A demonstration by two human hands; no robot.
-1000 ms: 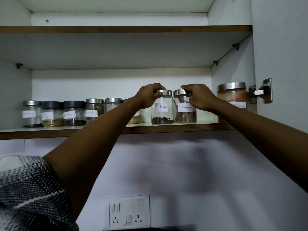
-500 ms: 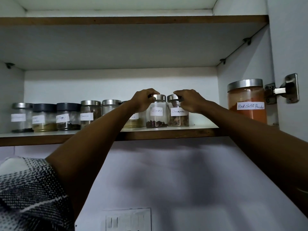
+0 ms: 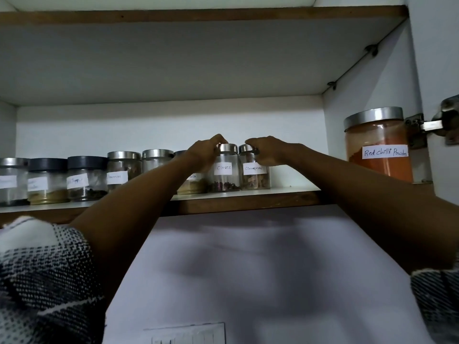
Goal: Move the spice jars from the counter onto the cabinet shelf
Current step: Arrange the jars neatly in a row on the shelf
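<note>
Two small glass jars with steel lids stand side by side on the cabinet shelf. My left hand grips the lid of the jar labelled Cloves. My right hand grips the lid of the jar labelled Cinnamon. Both jars rest upright on the shelf board. To their left runs a row of several labelled spice jars, partly hidden by my left forearm. A jar of tan powder stands just behind my left wrist.
A big jar labelled Red chilli Powder stands at the shelf's right end, beside the door hinge. Bare shelf lies between it and the Cinnamon jar. An upper shelf is overhead. A switch plate is on the wall below.
Both jars have slid further back on the shelf with my hands still on their lids. The camera has moved closer and tilted up, so the switch plate dropped toward the bottom edge.
</note>
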